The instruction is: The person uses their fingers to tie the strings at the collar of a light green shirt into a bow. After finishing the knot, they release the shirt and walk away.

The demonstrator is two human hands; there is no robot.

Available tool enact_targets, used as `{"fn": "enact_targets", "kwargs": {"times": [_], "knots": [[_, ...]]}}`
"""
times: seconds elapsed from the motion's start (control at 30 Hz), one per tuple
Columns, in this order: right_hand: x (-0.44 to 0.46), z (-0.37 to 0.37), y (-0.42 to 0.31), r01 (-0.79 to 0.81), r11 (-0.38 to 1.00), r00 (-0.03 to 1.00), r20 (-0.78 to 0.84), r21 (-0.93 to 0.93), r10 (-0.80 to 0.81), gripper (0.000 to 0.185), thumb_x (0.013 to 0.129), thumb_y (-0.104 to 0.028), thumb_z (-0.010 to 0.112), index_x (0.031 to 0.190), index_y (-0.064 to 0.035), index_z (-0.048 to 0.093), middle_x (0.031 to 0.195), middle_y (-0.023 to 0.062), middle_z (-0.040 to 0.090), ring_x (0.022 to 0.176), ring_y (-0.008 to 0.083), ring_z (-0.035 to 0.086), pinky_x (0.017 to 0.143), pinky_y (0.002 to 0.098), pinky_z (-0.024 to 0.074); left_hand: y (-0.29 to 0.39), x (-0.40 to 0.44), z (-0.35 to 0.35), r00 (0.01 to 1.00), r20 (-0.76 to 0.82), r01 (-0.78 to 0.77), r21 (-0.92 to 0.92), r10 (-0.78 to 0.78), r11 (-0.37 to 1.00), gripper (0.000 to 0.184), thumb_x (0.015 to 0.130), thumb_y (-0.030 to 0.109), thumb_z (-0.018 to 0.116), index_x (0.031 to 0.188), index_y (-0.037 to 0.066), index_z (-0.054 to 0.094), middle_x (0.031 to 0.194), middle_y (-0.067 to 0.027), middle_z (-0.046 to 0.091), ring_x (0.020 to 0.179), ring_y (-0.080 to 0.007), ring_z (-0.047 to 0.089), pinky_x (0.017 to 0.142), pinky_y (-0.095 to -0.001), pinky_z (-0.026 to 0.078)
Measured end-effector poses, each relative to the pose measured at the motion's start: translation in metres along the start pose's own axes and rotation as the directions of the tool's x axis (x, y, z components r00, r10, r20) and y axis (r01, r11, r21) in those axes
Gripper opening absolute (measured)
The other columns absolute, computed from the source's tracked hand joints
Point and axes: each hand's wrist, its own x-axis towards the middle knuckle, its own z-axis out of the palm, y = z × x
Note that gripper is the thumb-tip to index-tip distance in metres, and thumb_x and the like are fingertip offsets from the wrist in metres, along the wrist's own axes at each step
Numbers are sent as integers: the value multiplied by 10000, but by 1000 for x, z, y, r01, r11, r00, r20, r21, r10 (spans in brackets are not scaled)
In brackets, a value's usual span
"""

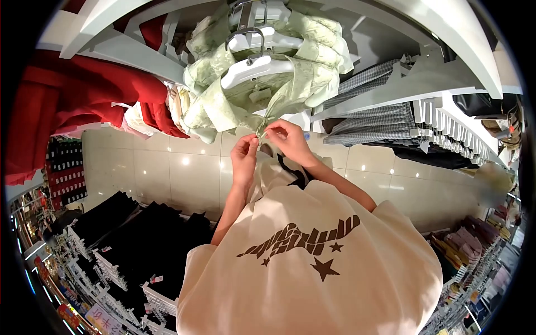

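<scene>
A pale green patterned shirt [213,109] hangs on a white hanger [257,68] in front of me. My left hand [244,158] pinches the shirt's front near the neck opening, thumb and fingers pressed together. Just to the right, my right hand [291,142] pinches the same front strip, its fingertips close to the left ones. A small fastening or narrow edge seems to sit between them, but it is too small to make out. A light tag [260,96] shows inside the collar. Behind hang more pale green shirts on white hangers [266,40].
Red garments [106,95] hang to the left, grey checked garments [371,125] to the right. Black garments [151,234] hang on a rack at lower left. White shelf beams [402,103] frame the racks above a shiny tiled floor [192,162].
</scene>
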Motion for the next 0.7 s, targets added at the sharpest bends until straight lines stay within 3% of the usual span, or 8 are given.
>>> {"fn": "enact_targets", "kwargs": {"times": [0.03, 0.1, 0.27, 0.37, 0.43, 0.7], "knots": [[0, -2, 1, 2, 1000, 1000, 0, 2, -2, 122, 1012, -43, 674, 1106, 33, 690, 1050, 70, 740, 945, 135, 719, 811, 280, 581, -5, 1, 1, 999, 1, -43, 31, 43, 999, 148, 1062, 177, 667, 1169, 79, 696, 869, 85, 577, 612, 12, 354, 501, -196, 251], [0, -6, 3, -53, 983, 997, -41, 176, 61, 127, 1035, -59, 652, 1125, 28, 668, 1039, 72, 734, 911, 135, 716, 771, 276, 567, -9, 0, 2, 997, 0, -83, 67, 83, 994, 170, 1071, 197, 654, 1174, 70, 702, 844, 89, 558, 607, 14, 342, 500, -195, 241], [-8, -12, -4, -68, 939, 998, 13, 336, 67, 137, 1052, -79, 634, 1133, 29, 660, 1084, 99, 736, 917, 160, 728, 737, 287, 565, -5, -10, 3, 998, 51, 43, -144, -36, 989, 165, 1069, 153, 606, 1139, 46, 711, 725, 95, 436, 586, 5, 295, 492, -198, 198], [-10, -15, -14, -135, 870, 990, 37, 474, 134, 148, 1070, -95, 607, 1157, 16, 654, 1124, 115, 735, 936, 174, 728, 769, 289, 568, 0, -15, 6, 994, 106, 43, -142, -28, 989, 159, 1056, 120, 596, 1120, 46, 720, 716, 98, 431, 576, -1, 293, 487, -203, 195], [-13, -17, -18, -203, 747, 978, 98, 633, 183, 162, 1088, -112, 580, 1179, 4, 646, 1143, 126, 732, 941, 189, 728, 800, 295, 567, -7, -14, 8, 995, 98, 32, -145, -18, 989, 172, 1062, 128, 593, 1129, 38, 723, 706, 99, 423, 572, -3, 292, 486, -205, 194], [2, -14, 13, -126, 529, 975, 7, 839, 221, 158, 1083, -113, 591, 1185, -6, 646, 1079, 111, 720, 875, 184, 689, 804, 318, 562, 0, -10, 9, 991, 131, 40, -108, -25, 993, 201, 1081, 148, 603, 1183, 27, 725, 658, 99, 399, 545, -13, 282, 477, -214, 202]]}}
